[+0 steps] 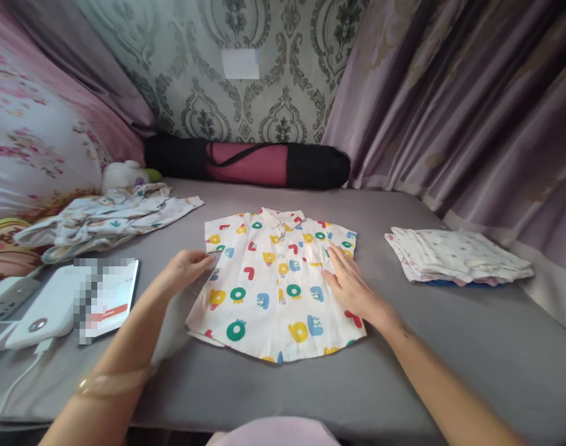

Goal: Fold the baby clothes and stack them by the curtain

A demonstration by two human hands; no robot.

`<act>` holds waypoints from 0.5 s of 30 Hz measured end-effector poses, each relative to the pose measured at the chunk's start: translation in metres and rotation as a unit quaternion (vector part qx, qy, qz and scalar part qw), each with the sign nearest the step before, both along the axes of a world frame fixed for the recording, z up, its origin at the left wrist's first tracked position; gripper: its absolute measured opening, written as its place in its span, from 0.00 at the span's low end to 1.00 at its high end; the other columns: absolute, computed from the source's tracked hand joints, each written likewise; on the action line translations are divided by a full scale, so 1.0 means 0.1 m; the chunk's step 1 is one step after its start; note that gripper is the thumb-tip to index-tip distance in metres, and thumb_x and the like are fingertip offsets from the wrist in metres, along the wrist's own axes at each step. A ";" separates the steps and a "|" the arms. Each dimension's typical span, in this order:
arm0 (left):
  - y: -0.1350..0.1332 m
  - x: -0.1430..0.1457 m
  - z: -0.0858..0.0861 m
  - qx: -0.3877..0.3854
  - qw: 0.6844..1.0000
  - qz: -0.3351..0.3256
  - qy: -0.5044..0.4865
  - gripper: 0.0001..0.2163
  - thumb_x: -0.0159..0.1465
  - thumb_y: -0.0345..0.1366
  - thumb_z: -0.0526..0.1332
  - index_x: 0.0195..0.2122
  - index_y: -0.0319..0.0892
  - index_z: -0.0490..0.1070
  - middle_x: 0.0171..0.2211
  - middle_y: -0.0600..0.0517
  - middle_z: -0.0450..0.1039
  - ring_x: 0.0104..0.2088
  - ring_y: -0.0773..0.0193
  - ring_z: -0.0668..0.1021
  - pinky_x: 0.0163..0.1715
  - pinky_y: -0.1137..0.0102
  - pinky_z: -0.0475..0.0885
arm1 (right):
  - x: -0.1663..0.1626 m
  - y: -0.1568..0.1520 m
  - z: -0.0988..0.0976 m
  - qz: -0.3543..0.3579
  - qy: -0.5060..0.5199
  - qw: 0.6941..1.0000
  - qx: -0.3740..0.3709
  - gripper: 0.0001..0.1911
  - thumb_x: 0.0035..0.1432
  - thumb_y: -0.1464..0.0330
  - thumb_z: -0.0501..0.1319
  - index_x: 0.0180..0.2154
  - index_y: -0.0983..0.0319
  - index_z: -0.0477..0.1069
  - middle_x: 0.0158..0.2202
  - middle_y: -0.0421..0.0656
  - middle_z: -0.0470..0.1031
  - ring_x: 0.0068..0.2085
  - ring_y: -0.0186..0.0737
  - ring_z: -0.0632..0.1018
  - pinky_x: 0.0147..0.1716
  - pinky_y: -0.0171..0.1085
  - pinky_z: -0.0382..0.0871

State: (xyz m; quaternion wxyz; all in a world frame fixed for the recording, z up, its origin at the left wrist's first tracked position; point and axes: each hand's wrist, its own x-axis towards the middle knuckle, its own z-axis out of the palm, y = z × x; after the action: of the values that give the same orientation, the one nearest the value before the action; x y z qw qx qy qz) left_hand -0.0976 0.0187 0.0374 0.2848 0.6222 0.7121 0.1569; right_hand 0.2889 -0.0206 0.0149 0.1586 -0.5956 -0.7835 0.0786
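- White printed child's shirt (274, 297) under my palms: right hand (350, 282) lies flat on its right side, fingers slightly spread.
- Left hand (187, 267), fingers together, touches the left sleeve edge.
- Shirt lies front-up, mid grey mattress (404, 371).
- Folded stack (454, 255) well right; crumpled clothes (106, 220) and phone (109, 297) left.

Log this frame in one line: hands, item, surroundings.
left hand: touching shirt sleeve edge | right hand: flat on shirt | shirt: spread flat, collar away | folded stack: right | loose clothes: left
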 end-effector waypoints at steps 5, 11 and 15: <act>0.45 0.02 -0.21 0.043 0.990 0.101 0.087 0.18 0.59 0.50 0.55 0.32 0.39 0.73 0.31 0.42 0.75 0.33 0.53 0.76 0.29 0.67 0.64 | -0.07 0.37 -0.39 -0.044 -0.074 0.996 -0.034 0.36 0.67 0.54 0.38 0.68 0.70 0.43 0.70 0.54 0.42 0.70 0.50 0.43 0.67 0.52 0.40; 0.76 -0.10 -0.30 0.022 0.990 0.108 0.091 0.15 0.56 0.49 0.60 0.25 0.41 0.68 0.25 0.45 0.71 0.31 0.54 0.75 0.28 0.67 0.64 | -0.07 0.44 -0.35 -0.045 -0.108 0.989 -0.092 0.38 0.67 0.53 0.38 0.68 0.73 0.45 0.70 0.55 0.43 0.70 0.51 0.45 0.66 0.53 0.39; 0.88 -0.03 -0.26 0.023 0.990 0.120 0.064 0.08 0.57 0.41 0.60 0.29 0.42 0.67 0.27 0.49 0.71 0.31 0.58 0.74 0.30 0.69 0.66 | -0.40 0.33 -0.22 0.006 -0.093 0.993 -0.069 0.36 0.68 0.53 0.38 0.68 0.69 0.44 0.70 0.51 0.40 0.70 0.47 0.43 0.67 0.51 0.37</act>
State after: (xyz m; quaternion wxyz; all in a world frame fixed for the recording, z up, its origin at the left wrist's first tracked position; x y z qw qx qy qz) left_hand -0.1008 0.1063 0.0112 0.2029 0.5472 0.7948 0.1663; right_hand 0.2490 0.0123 -0.0067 0.0425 -0.6050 -0.7912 0.0777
